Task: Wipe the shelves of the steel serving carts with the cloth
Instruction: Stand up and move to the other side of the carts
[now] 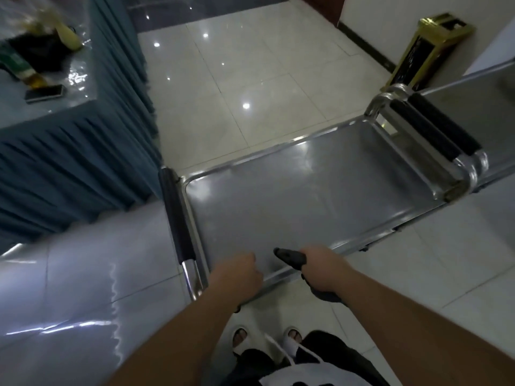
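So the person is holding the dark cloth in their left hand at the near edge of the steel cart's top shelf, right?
Not quite: the head view shows the dark grey cloth gripped in the right hand, not the left. The left hand is curled beside it with no cloth showing in it. Both are at the near edge of the shiny steel cart's top shelf.

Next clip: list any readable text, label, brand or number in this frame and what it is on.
None can be read.
Green box on the covered table: its markings are too blurred to read.
Gold-framed bin: no legible lettering.
Steel cart and dark cloth: no markings visible.
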Demonstrator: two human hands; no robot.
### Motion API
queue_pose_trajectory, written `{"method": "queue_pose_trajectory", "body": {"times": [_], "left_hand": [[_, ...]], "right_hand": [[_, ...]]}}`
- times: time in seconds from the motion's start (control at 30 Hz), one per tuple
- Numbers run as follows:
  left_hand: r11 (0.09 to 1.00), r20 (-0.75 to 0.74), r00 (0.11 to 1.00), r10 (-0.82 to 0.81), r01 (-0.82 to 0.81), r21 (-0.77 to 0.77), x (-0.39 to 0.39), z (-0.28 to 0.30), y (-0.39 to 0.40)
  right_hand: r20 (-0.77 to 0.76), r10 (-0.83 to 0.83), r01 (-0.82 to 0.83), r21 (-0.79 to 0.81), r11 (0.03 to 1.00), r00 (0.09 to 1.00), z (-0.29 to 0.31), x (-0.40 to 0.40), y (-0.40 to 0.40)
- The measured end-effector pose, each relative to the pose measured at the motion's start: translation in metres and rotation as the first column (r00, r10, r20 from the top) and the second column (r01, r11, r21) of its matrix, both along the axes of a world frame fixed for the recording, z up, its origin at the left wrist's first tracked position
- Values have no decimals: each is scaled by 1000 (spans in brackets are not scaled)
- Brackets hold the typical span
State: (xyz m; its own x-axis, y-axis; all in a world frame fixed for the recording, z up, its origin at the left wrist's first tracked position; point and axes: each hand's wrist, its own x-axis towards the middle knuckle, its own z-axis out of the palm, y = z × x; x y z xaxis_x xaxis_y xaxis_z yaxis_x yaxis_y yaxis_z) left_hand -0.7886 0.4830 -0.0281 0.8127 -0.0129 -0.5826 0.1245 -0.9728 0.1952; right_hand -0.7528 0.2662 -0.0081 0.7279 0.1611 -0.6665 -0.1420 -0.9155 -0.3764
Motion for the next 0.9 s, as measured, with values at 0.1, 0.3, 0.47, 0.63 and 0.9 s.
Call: {"method": "queue_pose_trajectory", "body": {"times": [0.1, 0.3, 0.47, 0.63, 0.9], "left_hand": [[1000, 11, 999, 31, -31, 3, -7, -1, -14], [953, -5, 953, 302, -302, -4, -39, -7, -41], [800, -109, 796, 595, -600, -14, -95, -20, -94], [716, -201, 699, 686, -698, 13, -154, -45, -126], [715, -263, 694, 670, -699, -25, -186, -119, -93]], "right_hand": [[19, 91, -91, -32, 995, 996, -5, 3, -10], [-75, 377, -378, 6, 926, 923, -32, 22, -32], [-80, 568, -562, 81, 823, 819, -51, 18, -62], [-75, 662, -658, 76, 750, 746, -66, -12, -85], [-15, 646, -646, -11, 763, 764, -123, -50, -64]]}}
